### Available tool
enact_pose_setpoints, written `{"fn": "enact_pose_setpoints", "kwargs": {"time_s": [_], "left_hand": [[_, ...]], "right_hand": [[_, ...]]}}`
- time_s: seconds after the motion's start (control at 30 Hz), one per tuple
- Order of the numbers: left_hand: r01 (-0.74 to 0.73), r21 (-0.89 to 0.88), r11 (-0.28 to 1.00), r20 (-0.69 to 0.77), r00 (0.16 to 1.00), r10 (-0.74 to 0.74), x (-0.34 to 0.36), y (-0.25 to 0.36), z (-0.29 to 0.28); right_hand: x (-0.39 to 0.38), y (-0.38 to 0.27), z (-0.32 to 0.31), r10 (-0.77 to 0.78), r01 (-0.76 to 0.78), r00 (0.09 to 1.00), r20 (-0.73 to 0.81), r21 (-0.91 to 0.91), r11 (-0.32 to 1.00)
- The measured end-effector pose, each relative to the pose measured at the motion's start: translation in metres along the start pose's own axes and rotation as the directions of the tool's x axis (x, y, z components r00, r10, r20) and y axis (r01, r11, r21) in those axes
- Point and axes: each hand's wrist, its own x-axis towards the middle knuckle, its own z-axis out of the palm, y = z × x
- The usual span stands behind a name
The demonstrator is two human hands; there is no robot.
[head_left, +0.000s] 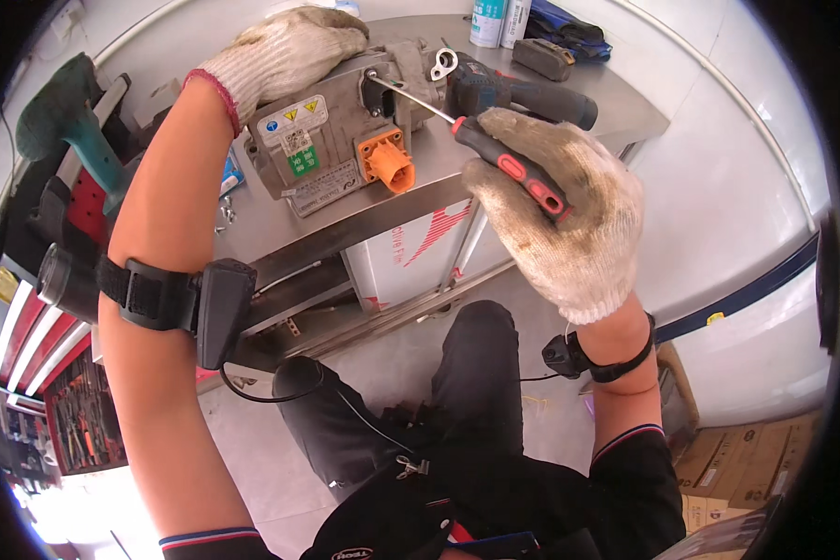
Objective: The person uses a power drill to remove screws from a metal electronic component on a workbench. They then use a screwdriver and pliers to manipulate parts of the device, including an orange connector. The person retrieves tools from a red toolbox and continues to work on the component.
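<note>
At the far left, a teal power drill (pixel 51 112) stood with its handle angled downward, and below it a group of hand tools (pixel 86 425) lay beside a red cabinet (pixel 42 345). The person's left forearm rose from the lower edge, with a black strap (pixel 163 294) around it. To the right of this arm, a few small screws (pixel 224 217) lay loose on the metal table (pixel 625 112).

The left hand (pixel 289 51), in a soiled white glove with a red cuff, rested palm down over the top of a grey metal box (pixel 341 121). Its fingertips could not be made out, so how firmly it gripped could not be told. The box sat on the table in front of the person, tilted in view. A white warning label (pixel 291 114) and a green sticker (pixel 301 159) were on its near face, and an orange socket (pixel 390 161) stuck out to their right.

The thin shaft of a screwdriver (pixel 518 170) slanted up and leftward, its tip at the upper end of a dark fitting (pixel 377 97) on the box; whether it sat in a screw was too small to tell. The right hand (pixel 574 201), also gloved, was closed around the black and red handle.

Behind the screwdriver, a dark power drill (pixel 523 93) lay on the table. Two spray cans (pixel 487 23) stood farther back, near a battery pack (pixel 543 58). At the lower right were cardboard boxes (pixel 751 457).
</note>
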Motion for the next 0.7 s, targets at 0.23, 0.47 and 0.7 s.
{"fn": "enact_pose_setpoints", "kwargs": {"time_s": [0.23,0.47,0.7], "left_hand": [[0.023,0.083,0.996,0.063,0.998,-0.029,-0.003,0.019,-0.007],[0.052,0.128,0.99,0.128,0.989,-0.068,-0.007,0.033,-0.016],[0.074,0.12,0.99,0.151,0.984,-0.091,-0.02,0.051,-0.026]], "right_hand": [[0.0,-0.003,0.002,-0.003,0.003,1.0,-0.02,-0.016,1.0],[0.0,-0.009,-0.001,0.07,-0.07,0.998,0.001,-0.031,0.997],[0.004,-0.024,-0.006,0.123,-0.123,0.987,0.1,-0.006,0.992]]}}
